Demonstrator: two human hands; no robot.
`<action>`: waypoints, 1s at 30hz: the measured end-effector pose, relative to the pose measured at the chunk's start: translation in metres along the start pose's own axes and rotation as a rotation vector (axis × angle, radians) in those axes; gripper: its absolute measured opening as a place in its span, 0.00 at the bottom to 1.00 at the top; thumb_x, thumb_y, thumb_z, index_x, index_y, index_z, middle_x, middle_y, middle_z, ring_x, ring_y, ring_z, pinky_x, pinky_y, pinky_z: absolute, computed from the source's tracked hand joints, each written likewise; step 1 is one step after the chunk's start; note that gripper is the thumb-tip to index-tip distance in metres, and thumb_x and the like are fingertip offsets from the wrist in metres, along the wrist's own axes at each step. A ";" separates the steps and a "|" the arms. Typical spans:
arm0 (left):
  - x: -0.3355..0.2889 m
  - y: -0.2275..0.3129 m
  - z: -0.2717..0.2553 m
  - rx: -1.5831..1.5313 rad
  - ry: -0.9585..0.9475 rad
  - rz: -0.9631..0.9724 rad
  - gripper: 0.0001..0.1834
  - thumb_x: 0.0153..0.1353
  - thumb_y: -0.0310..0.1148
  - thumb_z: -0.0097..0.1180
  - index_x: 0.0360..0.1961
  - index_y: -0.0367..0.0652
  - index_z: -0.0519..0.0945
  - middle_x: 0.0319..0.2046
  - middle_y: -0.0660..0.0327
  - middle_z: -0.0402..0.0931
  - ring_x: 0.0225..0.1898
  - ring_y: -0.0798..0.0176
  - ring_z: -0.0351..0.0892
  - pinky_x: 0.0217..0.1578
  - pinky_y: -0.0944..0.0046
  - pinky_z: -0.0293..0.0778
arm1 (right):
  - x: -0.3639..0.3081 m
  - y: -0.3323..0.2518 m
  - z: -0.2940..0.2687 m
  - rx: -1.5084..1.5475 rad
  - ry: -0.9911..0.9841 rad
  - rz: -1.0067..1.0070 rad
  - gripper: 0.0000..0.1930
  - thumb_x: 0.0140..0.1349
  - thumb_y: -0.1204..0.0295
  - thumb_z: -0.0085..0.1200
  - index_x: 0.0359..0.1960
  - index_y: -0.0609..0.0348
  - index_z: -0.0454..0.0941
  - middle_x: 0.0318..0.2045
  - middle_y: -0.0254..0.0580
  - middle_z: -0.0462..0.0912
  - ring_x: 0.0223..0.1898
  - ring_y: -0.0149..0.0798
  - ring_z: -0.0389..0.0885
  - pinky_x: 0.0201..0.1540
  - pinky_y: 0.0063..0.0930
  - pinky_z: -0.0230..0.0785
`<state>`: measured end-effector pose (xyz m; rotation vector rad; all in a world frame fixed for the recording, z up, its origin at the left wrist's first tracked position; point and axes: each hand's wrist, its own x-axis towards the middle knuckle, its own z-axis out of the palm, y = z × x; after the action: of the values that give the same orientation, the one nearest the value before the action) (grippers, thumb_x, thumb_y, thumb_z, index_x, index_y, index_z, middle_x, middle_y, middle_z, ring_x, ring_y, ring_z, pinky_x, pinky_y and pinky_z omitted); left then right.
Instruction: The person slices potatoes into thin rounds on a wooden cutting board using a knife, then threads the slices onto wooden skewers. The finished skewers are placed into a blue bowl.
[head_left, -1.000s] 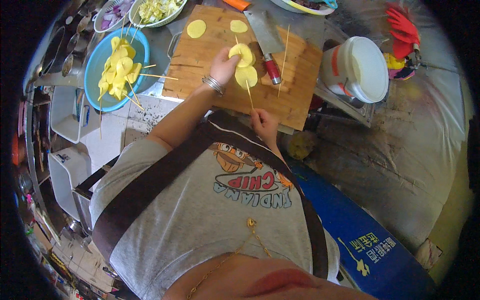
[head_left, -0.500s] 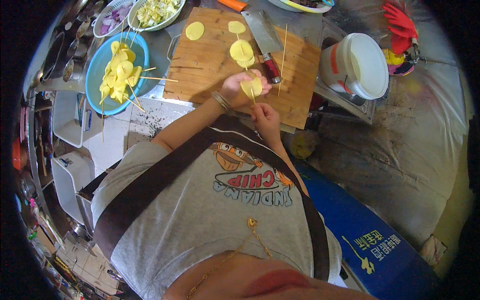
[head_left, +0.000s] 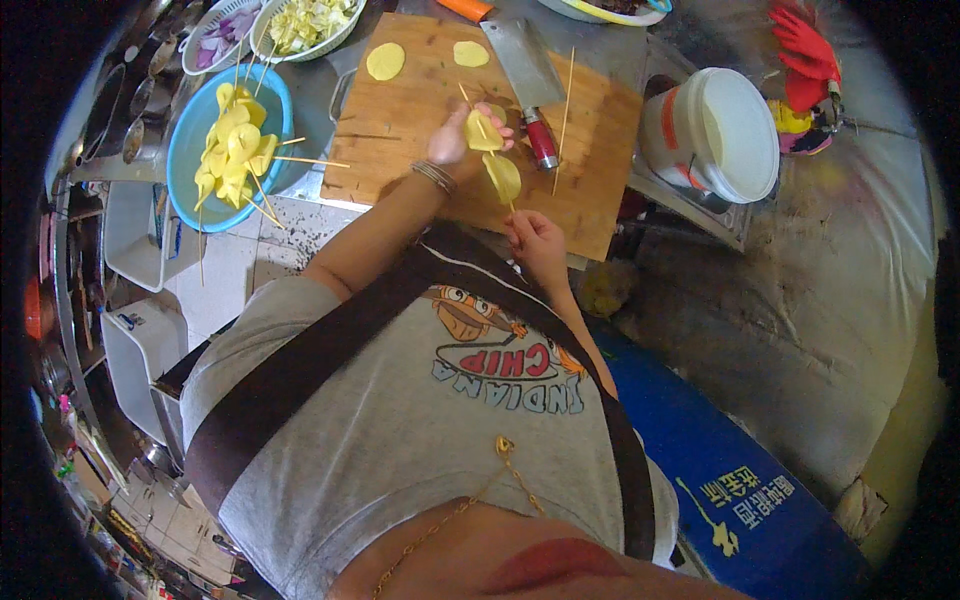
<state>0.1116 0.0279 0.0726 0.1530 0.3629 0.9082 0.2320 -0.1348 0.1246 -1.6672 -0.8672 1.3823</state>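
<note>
A wooden skewer threaded with thin yellow slices, apparently potato, is held over the cutting board. My left hand is closed around the upper slice, fingers behind it. Below, a second slice hangs tilted on the skewer. My right hand pinches the skewer's near end. Two loose round slices, one at left and one at right, lie flat at the board's far side. A cleaver with a red handle rests right of my left hand, beside a bare skewer.
At left, a blue basin holds several skewered yellow slices, their sticks jutting over its rim. Behind it stand baskets of cut purple onion and chopped leafy vegetable. A white bucket stands at right, near red gloves.
My left hand has moved away from me, from the near slice to the farther one. The skewer and its slices have been lifted off the board. My right hand keeps its pinch, slightly nearer me.
</note>
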 end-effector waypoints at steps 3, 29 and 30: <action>0.008 -0.006 0.009 0.087 0.069 -0.045 0.18 0.65 0.44 0.30 0.36 0.42 0.67 0.28 0.56 0.71 0.31 0.54 0.74 0.36 0.55 0.72 | 0.004 0.002 -0.004 -0.275 0.154 -0.218 0.11 0.59 0.67 0.49 0.28 0.64 0.75 0.15 0.36 0.73 0.18 0.30 0.71 0.22 0.23 0.63; 0.052 0.058 0.025 0.787 0.468 0.286 0.06 0.57 0.33 0.48 0.34 0.44 0.70 0.19 0.68 0.67 0.17 0.73 0.64 0.16 0.72 0.62 | -0.004 -0.019 -0.016 -0.629 0.132 -0.427 0.08 0.57 0.69 0.49 0.29 0.61 0.76 0.20 0.47 0.76 0.22 0.44 0.75 0.25 0.32 0.65; 0.051 0.058 0.025 0.770 0.470 0.285 0.05 0.57 0.33 0.49 0.32 0.45 0.69 0.20 0.69 0.67 0.19 0.73 0.65 0.17 0.72 0.63 | -0.006 -0.021 -0.015 -0.645 0.126 -0.434 0.08 0.57 0.68 0.48 0.29 0.60 0.75 0.22 0.47 0.76 0.24 0.46 0.76 0.26 0.34 0.66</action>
<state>0.1063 0.1036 0.0993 0.7177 1.1454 1.0442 0.2452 -0.1328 0.1470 -1.8422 -1.6024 0.7246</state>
